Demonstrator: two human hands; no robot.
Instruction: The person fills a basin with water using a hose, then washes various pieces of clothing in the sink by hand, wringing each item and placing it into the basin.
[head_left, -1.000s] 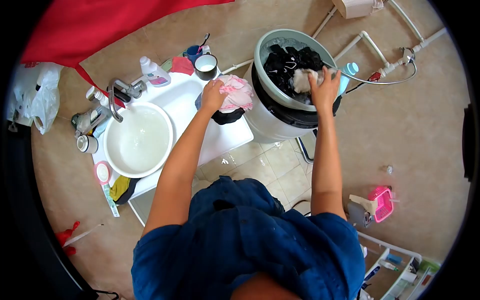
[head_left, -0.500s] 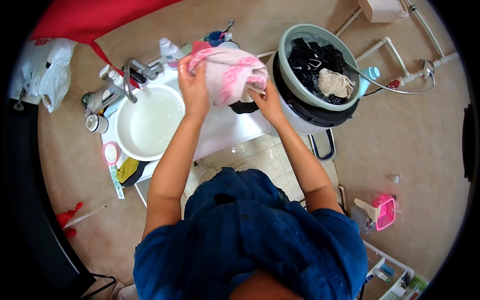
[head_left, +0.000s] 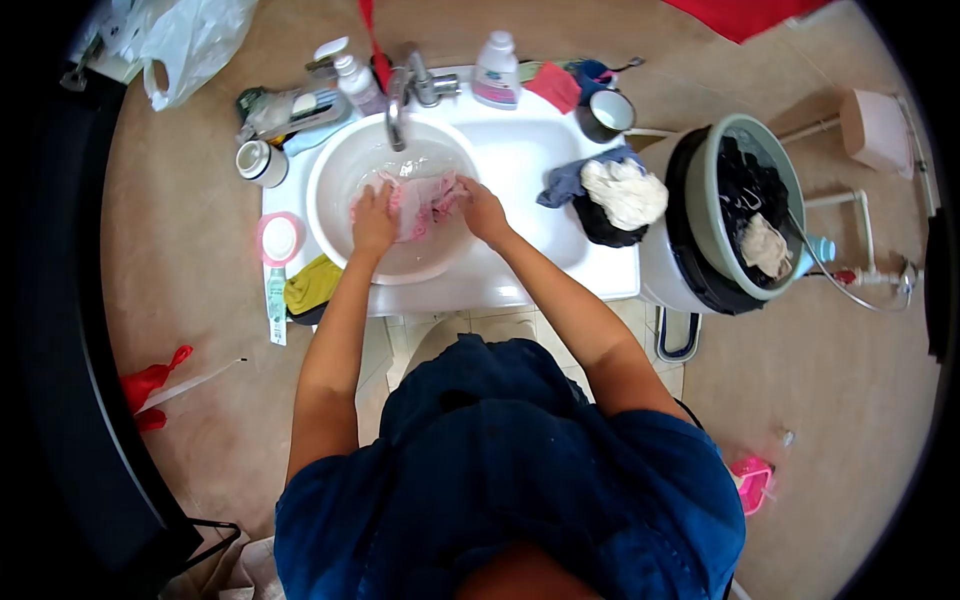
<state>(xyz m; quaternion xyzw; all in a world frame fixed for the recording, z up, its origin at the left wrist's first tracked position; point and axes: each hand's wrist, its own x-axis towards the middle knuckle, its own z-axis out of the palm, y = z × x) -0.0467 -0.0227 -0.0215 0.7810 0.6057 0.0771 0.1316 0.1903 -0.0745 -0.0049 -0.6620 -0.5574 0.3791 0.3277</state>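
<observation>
A pink and white cloth (head_left: 422,205) lies in the water of the white basin (head_left: 330,240), below the faucet (head_left: 397,110). My left hand (head_left: 375,222) presses on the cloth's left part with its fingers spread. At the basin's right rim, my right hand (head_left: 482,208) has its fingers closed on the cloth's right edge. Right of the basin, a white cloth (head_left: 625,193) rests on a black cloth (head_left: 608,226) and beside a blue one (head_left: 575,180).
A grey-green tub (head_left: 708,205) with black clothes and a beige cloth (head_left: 765,246) stands on a white drum at the right. Bottles (head_left: 496,72), a mug (head_left: 607,115), a jar (head_left: 261,163) and a yellow cloth (head_left: 313,284) surround the sink.
Both hands have carried the pink and white cloth left from the pile into the basin. The white cloth on the pile now shows. The view has shifted, and the beige cloth stays in the tub.
</observation>
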